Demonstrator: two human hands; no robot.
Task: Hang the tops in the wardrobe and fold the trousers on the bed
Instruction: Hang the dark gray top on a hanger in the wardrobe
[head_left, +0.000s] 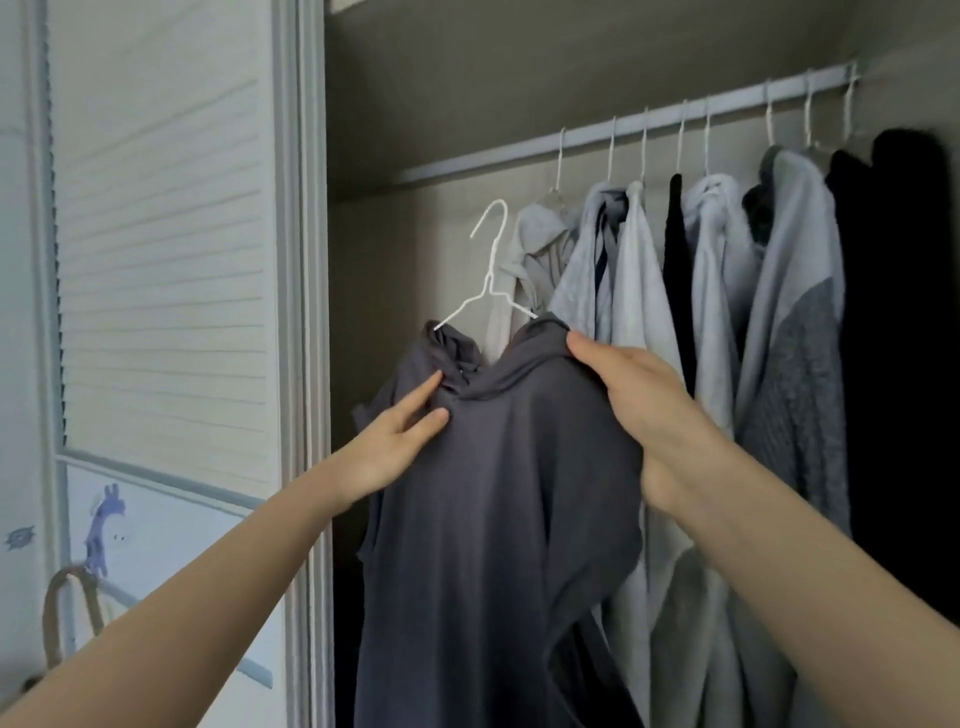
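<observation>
An open wardrobe (363, 234) fills the right of the frame, its louvred door (161, 249) standing at the left with a giraffe sticker (104, 530) low down. A pale rail (623, 124) slopes across the upper right, crowded with white, grey and black garments (727, 312) on hangers that press close behind the hands. At centre hangs a dark grey hooded top (493, 519) on a white wire hanger (491, 260), whose hook sits below the rail, not on it. The left hand (400, 441) touches the bunched neck with straight fingers; the right hand (639, 395) grips the top's shoulder, fingers curled over the fabric.
</observation>
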